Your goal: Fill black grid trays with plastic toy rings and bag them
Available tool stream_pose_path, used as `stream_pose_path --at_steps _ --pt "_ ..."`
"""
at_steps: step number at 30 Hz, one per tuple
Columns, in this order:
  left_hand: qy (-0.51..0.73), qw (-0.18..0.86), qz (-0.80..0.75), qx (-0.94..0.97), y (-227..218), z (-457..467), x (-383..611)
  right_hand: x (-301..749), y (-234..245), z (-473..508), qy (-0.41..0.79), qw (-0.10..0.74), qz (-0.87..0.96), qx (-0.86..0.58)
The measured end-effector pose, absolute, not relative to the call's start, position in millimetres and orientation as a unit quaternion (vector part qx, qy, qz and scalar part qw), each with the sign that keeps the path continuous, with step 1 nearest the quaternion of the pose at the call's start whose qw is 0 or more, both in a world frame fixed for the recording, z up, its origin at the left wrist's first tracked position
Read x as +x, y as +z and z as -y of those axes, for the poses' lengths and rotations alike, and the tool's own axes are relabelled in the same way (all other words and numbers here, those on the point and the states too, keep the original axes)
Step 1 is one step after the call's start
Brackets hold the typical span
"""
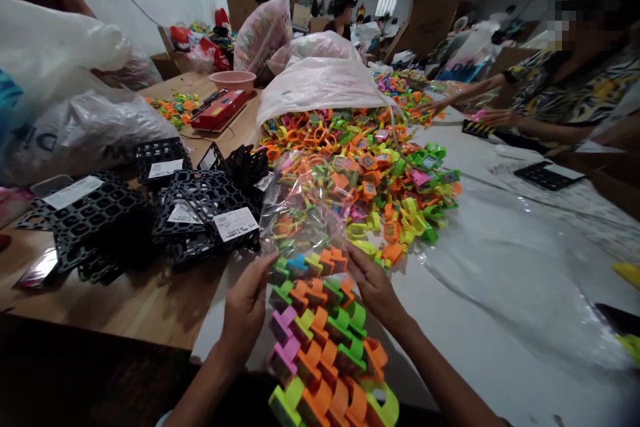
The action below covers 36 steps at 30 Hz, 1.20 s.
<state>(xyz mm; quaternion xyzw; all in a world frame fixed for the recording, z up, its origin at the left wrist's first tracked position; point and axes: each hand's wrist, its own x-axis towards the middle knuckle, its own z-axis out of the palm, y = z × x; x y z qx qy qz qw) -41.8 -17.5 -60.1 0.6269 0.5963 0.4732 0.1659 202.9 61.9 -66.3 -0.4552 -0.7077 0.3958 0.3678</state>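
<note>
In front of me several rows of bright plastic toy watches (320,347), orange, green, yellow and pink, stand close together. Any tray beneath them is hidden. A clear plastic bag (295,213) stretches away from their far end, its near edge around the first row. At the left side of that edge, my left hand (245,310) is closed on the bag, thumb towards the watches. My right hand (377,287) pinches the bag on the opposite side. Beyond the bag lies a large heap of loose toy watches (370,167), spilling from a white sack (320,83).
Black perforated trays (200,207) with white labels are piled on the left. Behind them are a red device (220,110) and a pink basin (233,80). Clear plastic sheeting (515,267) covers the table's right side. A co-worker's hands (500,119) are at work across on the right.
</note>
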Motion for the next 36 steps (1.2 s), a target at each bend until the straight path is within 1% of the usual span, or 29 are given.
stream_pose_path --at_steps 5,9,12,14,16,20,23,26,28,31,34,36 --pt "0.486 0.103 -0.617 0.611 -77 29 -43 200 -75 -55 0.357 0.351 0.723 -0.476" --pt "0.467 0.039 -0.599 0.649 -81 52 -38 210 -82 -35 0.273 0.387 0.756 -0.451" --pt "0.437 0.011 -0.608 0.663 -88 72 -35 216 -94 -7 0.185 0.418 0.746 -0.484" --pt "0.423 0.012 -0.622 0.658 -92 83 -32 214 -99 12 0.156 0.437 0.713 -0.526" --pt "0.418 0.037 -0.630 0.654 -92 88 -30 208 -98 26 0.160 0.447 0.682 -0.556" --pt "0.426 0.064 -0.620 0.655 -82 91 -31 206 -78 34 0.181 0.431 0.647 -0.602" --pt "0.445 0.052 -0.585 0.676 -82 96 -38 221 -71 34 0.156 0.423 0.698 -0.557" --pt "0.467 0.064 -0.539 0.698 -95 104 -46 240 -78 42 0.110 0.425 0.767 -0.469" --pt "0.484 0.073 -0.530 0.693 -104 109 -48 244 -86 49 0.092 0.430 0.772 -0.459" --pt "0.491 0.100 -0.526 0.688 -113 109 -47 234 -94 54 0.134 0.444 0.726 -0.508" --pt "0.478 0.136 -0.517 0.697 -115 103 -46 212 -95 51 0.256 0.425 0.606 -0.622" --pt "0.467 0.134 -0.564 0.667 -113 97 -44 199 -91 45 0.337 0.404 0.519 -0.674"
